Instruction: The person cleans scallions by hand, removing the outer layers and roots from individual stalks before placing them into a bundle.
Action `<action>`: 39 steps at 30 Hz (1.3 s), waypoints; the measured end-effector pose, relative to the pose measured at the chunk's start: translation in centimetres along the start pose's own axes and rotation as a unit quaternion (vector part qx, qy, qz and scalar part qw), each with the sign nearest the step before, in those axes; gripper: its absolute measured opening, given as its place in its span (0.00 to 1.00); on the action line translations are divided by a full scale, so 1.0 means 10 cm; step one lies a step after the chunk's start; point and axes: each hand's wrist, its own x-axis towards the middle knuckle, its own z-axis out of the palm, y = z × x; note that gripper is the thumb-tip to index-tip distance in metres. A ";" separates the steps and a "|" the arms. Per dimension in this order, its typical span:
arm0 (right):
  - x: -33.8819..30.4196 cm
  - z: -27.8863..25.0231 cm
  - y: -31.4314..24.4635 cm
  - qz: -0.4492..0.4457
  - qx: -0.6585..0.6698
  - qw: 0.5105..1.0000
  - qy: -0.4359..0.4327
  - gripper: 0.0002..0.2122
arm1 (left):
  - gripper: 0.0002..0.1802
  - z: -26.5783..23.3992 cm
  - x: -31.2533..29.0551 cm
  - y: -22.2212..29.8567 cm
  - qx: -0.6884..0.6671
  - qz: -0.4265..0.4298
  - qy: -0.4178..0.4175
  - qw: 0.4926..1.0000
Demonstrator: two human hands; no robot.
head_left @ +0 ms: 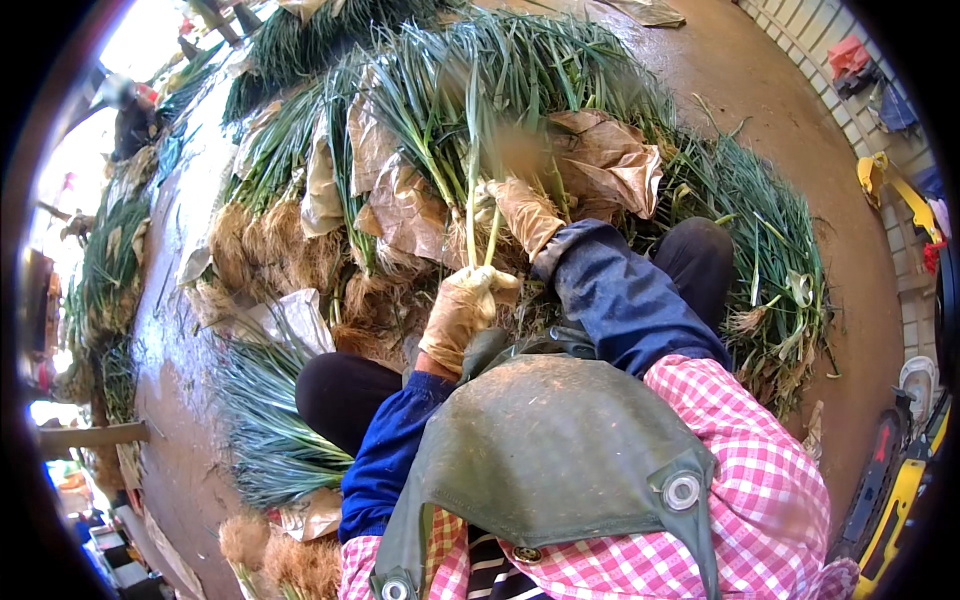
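Note:
My left hand (462, 312), in a dirty tan glove, is closed around the lower end of a green onion (472, 205) with a pale stem and long green leaves pointing away from me. A second pale strand (493, 238) slants up from that grip to my right hand (527, 214), gloved too. The right hand's fingers look curled on this strand beside the stem, partly hidden by a blurred smear. Just beyond both hands lies a big pile of green onions (540, 60), their brown stringy roots (290, 240) toward me.
Brown paper-like wraps (605, 160) lie among the bundles. More green onions (765, 230) are heaped at my right, with another bundle (270, 410) at my left. The wet brown floor (800, 100) surrounds the pile. Yellow-and-black equipment (895, 510) stands at the right edge, near a tiled wall (800, 50).

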 end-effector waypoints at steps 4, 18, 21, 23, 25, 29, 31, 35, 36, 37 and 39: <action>0.07 -0.28 -0.03 -0.043 -0.254 0.957 0.135 0.23 | 0.13 0.06 -0.04 -0.15 0.021 -0.005 0.019 1.000; 0.68 -0.58 0.07 -0.116 -0.651 0.721 0.207 0.23 | 0.12 0.24 0.13 -0.21 0.160 0.002 0.089 0.983; 0.45 -0.45 -0.27 -0.209 -0.693 0.667 0.174 0.14 | 0.13 0.05 -0.09 -0.10 0.143 -0.013 0.102 0.984; 0.41 -0.64 -0.60 -0.073 -0.303 0.915 0.256 0.12 | 0.14 -0.08 -0.19 -0.08 0.079 -0.004 0.073 0.994; 0.31 -1.31 -0.73 -0.251 -0.091 0.938 0.221 0.15 | 0.15 -0.08 -0.16 -0.03 0.002 0.007 0.039 0.999; 0.04 -1.79 -0.68 -0.134 0.391 0.874 0.256 0.11 | 0.15 -0.01 -0.18 0.03 -0.028 0.004 0.038 0.999; 0.00 -1.66 -0.28 -0.116 0.391 0.911 0.064 0.12 | 0.14 0.11 -0.14 0.07 -0.041 -0.001 0.020 0.999; -0.58 -0.21 0.04 0.096 0.354 0.921 -0.135 0.24 | 0.13 0.11 -0.35 0.16 0.030 -0.017 0.003 0.999; -0.62 -0.13 -0.05 0.064 0.347 0.920 -0.169 0.26 | 0.12 0.21 -0.43 0.26 0.092 -0.046 -0.009 0.995; -0.66 -0.04 -0.09 0.041 0.341 0.916 -0.208 0.28 | 0.12 0.29 -0.58 0.39 0.152 -0.078 -0.012 0.985; -0.64 -0.03 -0.48 0.023 0.294 0.932 -0.212 0.25 | 0.10 0.30 -0.84 0.49 0.247 -0.122 -0.018 0.961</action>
